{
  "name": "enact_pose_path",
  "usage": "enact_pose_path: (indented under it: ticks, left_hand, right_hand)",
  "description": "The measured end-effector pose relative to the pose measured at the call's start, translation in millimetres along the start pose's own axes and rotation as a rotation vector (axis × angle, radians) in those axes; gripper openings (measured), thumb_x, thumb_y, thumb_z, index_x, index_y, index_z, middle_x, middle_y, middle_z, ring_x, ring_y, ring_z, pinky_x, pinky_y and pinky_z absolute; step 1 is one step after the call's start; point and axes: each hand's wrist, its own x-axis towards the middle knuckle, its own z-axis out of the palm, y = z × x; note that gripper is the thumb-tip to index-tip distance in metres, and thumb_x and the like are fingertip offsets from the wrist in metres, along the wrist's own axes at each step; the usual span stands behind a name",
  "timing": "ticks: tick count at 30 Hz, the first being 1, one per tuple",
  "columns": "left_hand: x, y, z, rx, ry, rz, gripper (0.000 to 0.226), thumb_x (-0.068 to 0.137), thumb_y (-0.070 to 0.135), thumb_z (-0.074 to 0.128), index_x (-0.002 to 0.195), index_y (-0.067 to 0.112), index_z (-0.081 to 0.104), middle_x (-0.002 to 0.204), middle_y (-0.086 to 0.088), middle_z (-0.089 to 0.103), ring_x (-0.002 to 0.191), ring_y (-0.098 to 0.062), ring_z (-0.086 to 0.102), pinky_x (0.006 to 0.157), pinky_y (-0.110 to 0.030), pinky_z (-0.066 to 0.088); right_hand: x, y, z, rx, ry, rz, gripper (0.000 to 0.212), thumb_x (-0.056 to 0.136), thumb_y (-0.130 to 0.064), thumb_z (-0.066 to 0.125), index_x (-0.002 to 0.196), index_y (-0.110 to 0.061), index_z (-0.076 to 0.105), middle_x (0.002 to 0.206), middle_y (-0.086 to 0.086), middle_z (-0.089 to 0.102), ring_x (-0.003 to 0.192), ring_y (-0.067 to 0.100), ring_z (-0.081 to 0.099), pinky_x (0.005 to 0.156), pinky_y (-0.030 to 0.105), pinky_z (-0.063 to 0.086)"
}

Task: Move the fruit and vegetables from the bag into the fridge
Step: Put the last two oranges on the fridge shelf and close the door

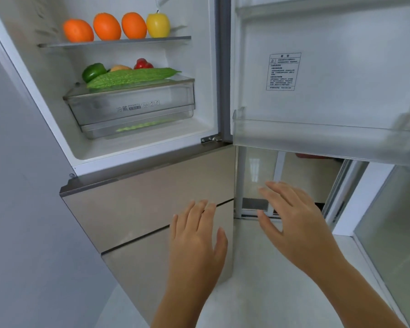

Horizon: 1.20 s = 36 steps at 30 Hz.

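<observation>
Open fridge (137, 200). Top shelf (114, 42): three oranges (107, 26), yellow pepper (158, 25). On drawer (130, 105): bumpy gourd (130, 78), green pepper (93, 71), red pepper (143, 64), maybe potato (120, 67). Both empty, fingers spread: left hand (195, 242), right hand (296, 223).

Bright, even white light fills the fridge interior (197, 58) toward eleven o'clock, shadows are soft and faint, wide-angle bending tilts straight lines at the edges, and motion blur smears the door bin (317, 136) at three o'clock and the right hand (301, 223) near five
</observation>
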Motion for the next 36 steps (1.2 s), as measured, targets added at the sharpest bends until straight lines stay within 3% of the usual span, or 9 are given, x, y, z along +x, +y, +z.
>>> enact_pose_path:
  ticks: [4,10,18,22,26,36]
  left_hand:
    - [-15,26,7,-0.004,-0.024,0.007,0.043,0.081,0.033,0.042,0.115,0.012,0.058,0.113,-0.005,0.065,0.107,-0.024,0.058,0.095,-0.041,0.039]
    - [-5,81,25,-0.056,-0.052,0.069,0.044,0.079,0.032,0.041,0.115,0.012,0.06,0.114,-0.005,0.065,0.109,-0.025,0.059,0.091,-0.049,0.044]
    - [31,149,72,-0.093,-0.041,0.067,0.045,0.081,0.032,0.04,0.116,0.011,0.059,0.117,-0.006,0.063,0.112,-0.027,0.057,0.094,-0.047,0.042]
    - [54,183,99,-0.099,-0.024,0.075,0.043,0.081,0.032,0.041,0.117,0.014,0.054,0.119,-0.006,0.062,0.114,-0.027,0.055,0.094,-0.049,0.044]
    - [71,204,118,-0.09,-0.013,0.062,0.041,0.081,0.034,0.04,0.119,0.017,0.047,0.121,-0.006,0.06,0.116,-0.025,0.053,0.095,-0.05,0.044]
    - [72,222,136,-0.041,-0.043,0.033,0.044,0.081,0.034,0.041,0.116,0.012,0.058,0.118,-0.008,0.063,0.112,-0.028,0.056,0.09,-0.052,0.047]
  right_hand:
    - [-25,19,-23,-0.048,-0.002,0.035,0.047,0.084,-0.038,0.04,0.118,-0.011,0.058,0.118,0.011,0.062,0.11,0.03,0.057,0.093,0.05,0.038]
    - [-38,77,-59,-0.132,0.05,0.114,0.048,0.083,-0.038,0.043,0.118,-0.009,0.058,0.118,0.013,0.062,0.111,0.034,0.056,0.092,0.051,0.037]
    - [-2,189,-99,-0.171,0.171,0.026,0.046,0.083,-0.032,0.043,0.115,-0.002,0.06,0.117,0.017,0.061,0.106,0.033,0.056,0.089,0.045,0.043]
    - [18,246,-104,-0.189,0.168,-0.004,0.049,0.083,-0.032,0.042,0.12,-0.002,0.056,0.122,0.019,0.057,0.114,0.031,0.046,0.09,0.055,0.044]
    - [34,292,-103,-0.221,0.085,-0.004,0.053,0.084,-0.036,0.04,0.125,-0.004,0.051,0.126,0.021,0.054,0.12,0.04,0.046,0.091,0.062,0.04]
    - [35,286,-92,-0.087,0.14,0.081,0.059,0.082,-0.048,0.042,0.124,-0.007,0.053,0.116,0.019,0.057,0.125,0.039,0.039,0.098,0.055,0.038]
